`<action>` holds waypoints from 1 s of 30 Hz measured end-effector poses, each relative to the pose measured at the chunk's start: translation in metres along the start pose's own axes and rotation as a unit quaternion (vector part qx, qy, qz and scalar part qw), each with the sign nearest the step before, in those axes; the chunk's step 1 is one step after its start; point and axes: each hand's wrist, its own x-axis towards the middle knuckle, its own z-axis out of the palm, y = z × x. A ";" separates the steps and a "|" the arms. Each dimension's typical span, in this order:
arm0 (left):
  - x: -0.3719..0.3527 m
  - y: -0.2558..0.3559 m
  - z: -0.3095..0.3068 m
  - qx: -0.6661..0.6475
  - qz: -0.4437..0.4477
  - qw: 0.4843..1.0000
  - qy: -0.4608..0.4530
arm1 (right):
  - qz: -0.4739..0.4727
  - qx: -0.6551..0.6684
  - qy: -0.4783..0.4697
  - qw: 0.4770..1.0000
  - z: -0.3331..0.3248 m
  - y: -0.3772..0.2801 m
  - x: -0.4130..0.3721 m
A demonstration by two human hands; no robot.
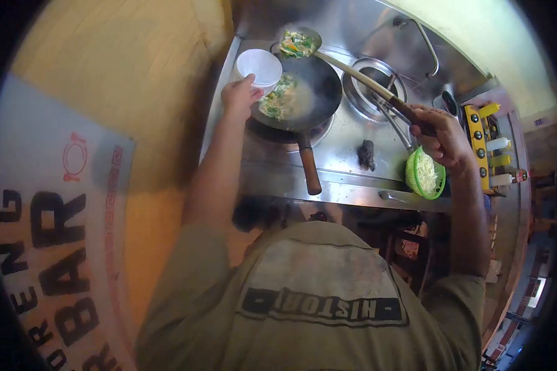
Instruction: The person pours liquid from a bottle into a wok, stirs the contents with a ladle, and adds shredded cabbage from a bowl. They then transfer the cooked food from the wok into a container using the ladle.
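Note:
My left hand (241, 96) grips the rim of a white bowl (260, 67), tilted over the left side of a dark wok (322, 93). In the wok lies a brothy mix of food with green leaves (281, 102), and a haze hangs over it. My right hand (442, 136) is closed around the long wooden handle of a ladle (359, 75). The ladle's round head, heaped with cooked food (297, 44), is raised at the wok's far edge, just right of the bowl. I cannot make out whether the bowl holds anything.
A second burner ring (375, 89) sits right of the wok. Nearer me are a dark scrubber-like lump (366, 154) and a green basket (422, 185) of shredded pale vegetable. Squeeze bottles (500, 144) line a yellow rack at the right. The wok handle (309, 167) points toward me.

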 end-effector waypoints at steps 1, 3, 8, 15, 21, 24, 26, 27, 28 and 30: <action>0.003 0.000 0.009 -0.009 -0.011 1.000 0.007 | -0.014 -0.024 0.017 0.999 0.003 -0.004 -0.006; 0.005 -0.005 0.022 -0.031 -0.025 0.999 0.003 | -0.026 -0.046 0.036 0.998 0.010 -0.005 -0.011; 0.014 -0.016 0.044 -0.043 -0.037 0.998 -0.015 | -0.027 -0.112 0.020 0.993 0.020 0.015 0.000; 0.002 -0.027 0.055 -0.023 -0.044 0.998 0.044 | -0.331 -0.566 0.147 0.740 0.031 0.098 0.011; -0.015 -0.029 0.020 -0.010 -0.032 0.998 0.047 | -0.261 -0.562 0.219 0.754 0.017 0.106 -0.017; -0.052 -0.011 -0.007 0.012 0.006 1.000 0.010 | -0.246 -0.512 0.202 0.798 -0.001 0.110 0.007; -0.101 0.006 -0.027 0.046 0.039 0.998 0.001 | -0.269 -0.507 0.195 0.795 -0.012 0.119 0.040; -0.117 0.006 -0.041 0.035 0.041 0.998 0.028 | -0.243 -0.555 0.211 0.767 -0.010 0.123 0.059; -0.133 0.004 -0.059 0.023 0.041 0.997 0.057 | -0.215 -0.602 0.226 0.735 -0.011 0.129 0.077; -0.162 0.004 -0.106 -0.008 -0.016 1.000 -0.018 | -0.208 -0.633 0.214 0.715 -0.021 0.155 0.121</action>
